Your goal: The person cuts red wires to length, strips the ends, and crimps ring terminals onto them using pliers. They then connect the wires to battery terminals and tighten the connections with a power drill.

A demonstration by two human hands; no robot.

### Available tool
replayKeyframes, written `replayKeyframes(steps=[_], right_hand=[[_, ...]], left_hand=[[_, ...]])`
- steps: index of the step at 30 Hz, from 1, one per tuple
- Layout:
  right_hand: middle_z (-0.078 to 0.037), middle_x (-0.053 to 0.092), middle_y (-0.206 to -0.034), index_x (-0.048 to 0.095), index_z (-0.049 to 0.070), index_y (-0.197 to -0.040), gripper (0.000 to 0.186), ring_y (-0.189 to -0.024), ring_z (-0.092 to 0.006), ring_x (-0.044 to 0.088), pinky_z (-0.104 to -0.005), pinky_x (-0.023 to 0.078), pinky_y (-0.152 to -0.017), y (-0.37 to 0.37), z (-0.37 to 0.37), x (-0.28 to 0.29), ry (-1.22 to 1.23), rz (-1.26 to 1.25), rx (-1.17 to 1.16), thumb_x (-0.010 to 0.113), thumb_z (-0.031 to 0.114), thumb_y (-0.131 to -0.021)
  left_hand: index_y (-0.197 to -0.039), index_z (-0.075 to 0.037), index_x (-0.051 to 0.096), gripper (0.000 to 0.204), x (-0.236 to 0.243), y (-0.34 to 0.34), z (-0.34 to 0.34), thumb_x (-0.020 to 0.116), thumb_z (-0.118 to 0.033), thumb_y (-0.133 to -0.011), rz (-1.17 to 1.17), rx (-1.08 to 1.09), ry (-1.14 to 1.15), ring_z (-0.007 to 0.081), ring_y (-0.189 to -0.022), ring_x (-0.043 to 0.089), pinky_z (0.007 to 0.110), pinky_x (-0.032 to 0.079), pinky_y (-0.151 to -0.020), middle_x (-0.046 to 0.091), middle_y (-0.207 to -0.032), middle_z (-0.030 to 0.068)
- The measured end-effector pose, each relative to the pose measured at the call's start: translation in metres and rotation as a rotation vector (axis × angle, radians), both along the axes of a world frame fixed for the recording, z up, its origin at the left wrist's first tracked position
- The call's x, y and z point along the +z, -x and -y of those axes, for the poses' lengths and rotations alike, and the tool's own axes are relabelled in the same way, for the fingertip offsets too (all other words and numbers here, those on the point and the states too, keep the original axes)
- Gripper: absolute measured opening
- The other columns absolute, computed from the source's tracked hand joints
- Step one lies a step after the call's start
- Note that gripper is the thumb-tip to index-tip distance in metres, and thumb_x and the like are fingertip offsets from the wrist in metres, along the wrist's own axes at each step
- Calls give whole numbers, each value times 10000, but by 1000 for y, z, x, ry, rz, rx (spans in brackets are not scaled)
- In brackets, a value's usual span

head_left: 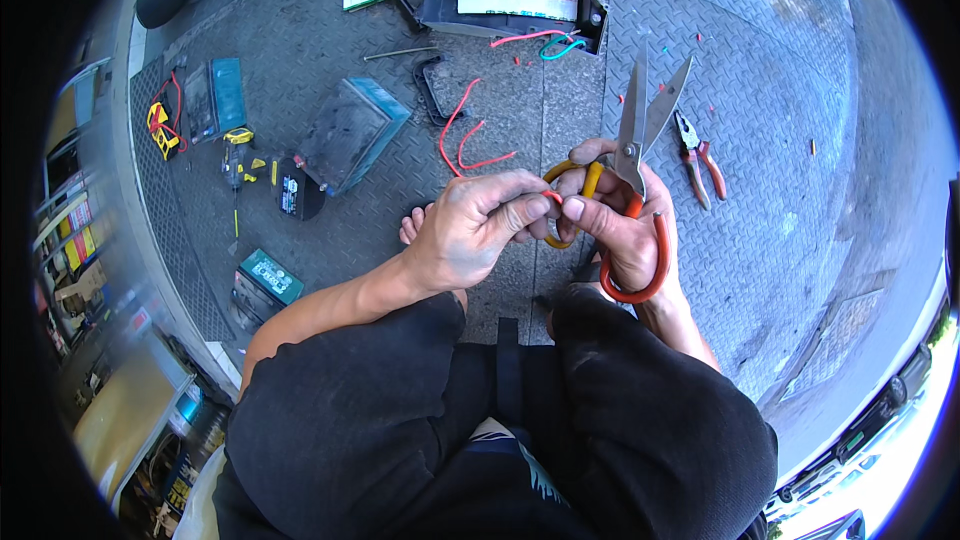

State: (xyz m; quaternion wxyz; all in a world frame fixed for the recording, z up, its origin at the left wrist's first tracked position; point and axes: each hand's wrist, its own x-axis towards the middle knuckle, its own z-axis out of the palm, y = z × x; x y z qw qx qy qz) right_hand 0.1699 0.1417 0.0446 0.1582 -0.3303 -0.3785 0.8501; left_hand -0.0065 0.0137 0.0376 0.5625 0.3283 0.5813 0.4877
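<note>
While the left hand (pixel 463 238) pinches a red wire (pixel 553 197), the right hand (pixel 628 245) curls around spread scissors (pixel 630 145). Whether the right hand also grips the red wire is unclear.

Daylight is bright, glaring white at 4 o'clock. Floor (pixel 775 155) shows bluish sheen at 2 o'clock. Clutter (pixel 78 240) at 9 o'clock is blurred. Edges bend toward the black rim.

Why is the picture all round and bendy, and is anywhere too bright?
Head view: fisheye lens bends straight edges toward a dark, round rim; head view, lower right: yes, glare washes it white; head view, middle: the scissors look fairly clear.
</note>
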Motion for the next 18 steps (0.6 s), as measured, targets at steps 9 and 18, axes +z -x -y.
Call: replayKeyframes(steps=[9,18], right_hand=[[-165,749,-1013,563,-42,-1381,468,-790,-178,699,-310,572,-700,-7,-4,0,73,-59,21,791,16,-977],[-173,749,-1032,555,-41,-1377,464,-836,-195,708,-324,575,-728,-3,-2,-1,73,-67,-36,786,-3,-976]], left_hand=[[-1143,29,727,198,-4,4,0,670,-158,-1109,-113,-93,-155,154,-795,723,303,566,-717,739,-892,88],[-1078,40,763,188,-4,10,-3,771,-140,-1027,-303,-70,-202,181,-852,741,314,580,-729,745,-978,115]])
